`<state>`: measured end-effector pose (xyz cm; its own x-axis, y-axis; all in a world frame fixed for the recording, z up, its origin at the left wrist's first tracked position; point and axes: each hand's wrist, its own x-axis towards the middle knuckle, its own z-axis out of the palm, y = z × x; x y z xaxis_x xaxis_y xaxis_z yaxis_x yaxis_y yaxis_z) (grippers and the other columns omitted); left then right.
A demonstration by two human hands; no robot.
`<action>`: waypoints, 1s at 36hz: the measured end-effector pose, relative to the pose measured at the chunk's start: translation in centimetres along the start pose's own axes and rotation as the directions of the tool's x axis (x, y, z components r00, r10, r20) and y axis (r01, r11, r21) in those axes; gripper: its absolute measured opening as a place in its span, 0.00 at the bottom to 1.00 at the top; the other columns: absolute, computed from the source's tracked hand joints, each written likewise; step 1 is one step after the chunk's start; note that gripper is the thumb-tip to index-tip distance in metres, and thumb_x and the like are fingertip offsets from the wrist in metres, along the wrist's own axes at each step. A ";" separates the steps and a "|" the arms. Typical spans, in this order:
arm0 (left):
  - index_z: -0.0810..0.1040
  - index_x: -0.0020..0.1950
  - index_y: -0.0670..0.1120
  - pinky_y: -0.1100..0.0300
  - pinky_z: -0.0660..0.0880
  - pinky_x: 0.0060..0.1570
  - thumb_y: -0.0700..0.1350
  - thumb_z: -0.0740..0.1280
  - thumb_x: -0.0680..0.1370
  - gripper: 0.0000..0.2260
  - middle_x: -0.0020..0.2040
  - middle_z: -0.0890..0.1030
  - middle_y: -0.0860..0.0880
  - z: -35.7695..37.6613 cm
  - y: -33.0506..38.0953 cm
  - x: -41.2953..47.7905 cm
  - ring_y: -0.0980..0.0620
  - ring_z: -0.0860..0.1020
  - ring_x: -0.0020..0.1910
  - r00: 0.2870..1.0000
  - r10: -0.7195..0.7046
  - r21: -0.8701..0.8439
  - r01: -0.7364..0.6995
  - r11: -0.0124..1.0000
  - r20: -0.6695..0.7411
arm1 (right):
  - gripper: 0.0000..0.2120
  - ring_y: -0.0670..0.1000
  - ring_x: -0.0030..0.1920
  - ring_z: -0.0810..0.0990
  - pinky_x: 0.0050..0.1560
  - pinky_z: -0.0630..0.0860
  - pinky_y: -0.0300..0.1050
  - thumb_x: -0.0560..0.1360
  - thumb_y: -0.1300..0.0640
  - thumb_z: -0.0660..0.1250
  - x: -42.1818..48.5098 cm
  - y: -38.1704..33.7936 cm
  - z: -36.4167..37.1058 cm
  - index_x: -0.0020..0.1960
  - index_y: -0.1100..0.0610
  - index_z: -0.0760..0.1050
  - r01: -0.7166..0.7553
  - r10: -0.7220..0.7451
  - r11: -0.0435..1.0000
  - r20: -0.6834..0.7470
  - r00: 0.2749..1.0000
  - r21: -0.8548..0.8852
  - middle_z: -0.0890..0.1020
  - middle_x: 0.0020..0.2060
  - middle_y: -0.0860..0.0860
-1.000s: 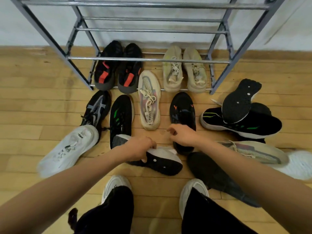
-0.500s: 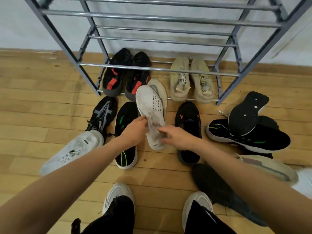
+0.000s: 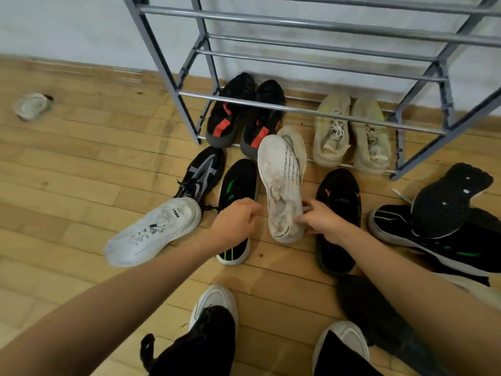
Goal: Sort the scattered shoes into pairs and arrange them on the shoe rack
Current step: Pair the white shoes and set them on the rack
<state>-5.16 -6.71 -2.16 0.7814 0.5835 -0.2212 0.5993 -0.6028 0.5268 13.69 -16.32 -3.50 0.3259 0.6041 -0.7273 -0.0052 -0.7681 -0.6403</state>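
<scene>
On the honey-brown plank floor (image 3: pixel 81 172), the central off-white shoe (image 3: pixel 283 185) bears a band of black speckles, the black pair (image 3: pixel 244 115) at twelve o'clock has red-orange patches, the pale cream pair (image 3: pixel 352 134) sits at two o'clock — the black shoe (image 3: pixel 340 191) at three o'clock carries orange marks.

Right hand (image 3: pixel 324 222) pinches the heel of a white knit lace-up sneaker (image 3: pixel 282 180), toe aimed at the grey metal tube shoe rack (image 3: pixel 298 22). Left hand (image 3: pixel 235 221), fingers curled, just beside that sneaker; contact unclear. Under it, black sneaker with green stripes (image 3: pixel 237 183) on wooden plank floor (image 3: pixel 81 172). Rack bottom tier: black-and-red sneaker pair (image 3: pixel 230 112), cream sneaker pair (image 3: pixel 332 131).
</scene>
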 end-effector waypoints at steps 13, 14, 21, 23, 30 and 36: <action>0.57 0.74 0.46 0.48 0.60 0.66 0.45 0.67 0.72 0.33 0.69 0.61 0.40 -2.8 -8.2 -5.9 0.40 0.62 0.66 0.858 -0.448 0.340 0.512 0.789 -0.251 | 0.24 0.58 0.58 0.78 0.59 0.77 0.57 0.71 0.69 0.69 -0.2 -0.5 3.1 0.66 0.62 0.71 0.120 -0.120 0.993 0.025 0.993 0.001 0.79 0.58 0.58; 0.56 0.74 0.47 0.48 0.62 0.65 0.44 0.67 0.72 0.33 0.68 0.62 0.40 -2.8 -8.6 -6.2 0.40 0.64 0.65 0.853 -0.456 0.335 0.519 0.786 -0.253 | 0.23 0.58 0.57 0.79 0.58 0.77 0.57 0.71 0.69 0.69 -0.1 -0.6 3.3 0.65 0.62 0.72 0.118 -0.117 0.993 0.031 0.993 -0.012 0.79 0.58 0.58; 0.59 0.73 0.45 0.49 0.72 0.54 0.41 0.65 0.74 0.29 0.62 0.69 0.41 -3.1 -9.0 -6.7 0.41 0.72 0.57 0.881 -0.421 0.246 0.467 0.850 -0.216 | 0.21 0.57 0.57 0.79 0.59 0.77 0.55 0.72 0.68 0.68 0.2 0.0 3.6 0.65 0.63 0.73 0.085 -0.085 0.996 0.005 0.996 0.018 0.80 0.58 0.58; 0.63 0.70 0.43 0.51 0.72 0.47 0.37 0.63 0.74 0.25 0.61 0.71 0.42 -3.2 -8.8 -6.7 0.42 0.72 0.55 0.888 -0.390 0.213 0.441 0.872 -0.242 | 0.19 0.53 0.51 0.81 0.48 0.79 0.45 0.73 0.69 0.67 0.1 0.2 3.5 0.63 0.62 0.74 0.080 -0.079 0.994 -0.006 0.997 0.073 0.82 0.54 0.56; 0.71 0.66 0.42 0.55 0.68 0.30 0.29 0.63 0.71 0.24 0.52 0.76 0.43 -3.4 -8.0 -6.4 0.43 0.73 0.49 0.933 -0.159 0.258 0.248 0.934 -0.322 | 0.17 0.52 0.49 0.81 0.44 0.78 0.42 0.73 0.67 0.67 -0.5 0.4 2.3 0.62 0.61 0.75 0.106 -0.102 0.993 -0.091 0.991 0.041 0.82 0.52 0.54; 0.77 0.62 0.41 0.57 0.77 0.29 0.25 0.62 0.64 0.27 0.44 0.79 0.45 -4.2 -5.0 -5.4 0.48 0.71 0.45 0.909 0.304 0.411 -0.170 0.895 -0.285 | 0.21 0.52 0.54 0.79 0.52 0.78 0.48 0.73 0.66 0.68 -0.6 1.2 1.8 0.66 0.59 0.72 0.110 -0.092 0.989 -0.164 0.982 0.102 0.80 0.53 0.51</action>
<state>-13.09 -4.54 -0.11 0.8429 0.5025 0.1924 0.4752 -0.8629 0.1717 11.81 -17.24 -4.32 0.4760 0.6293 -0.6144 -0.0655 -0.6713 -0.7383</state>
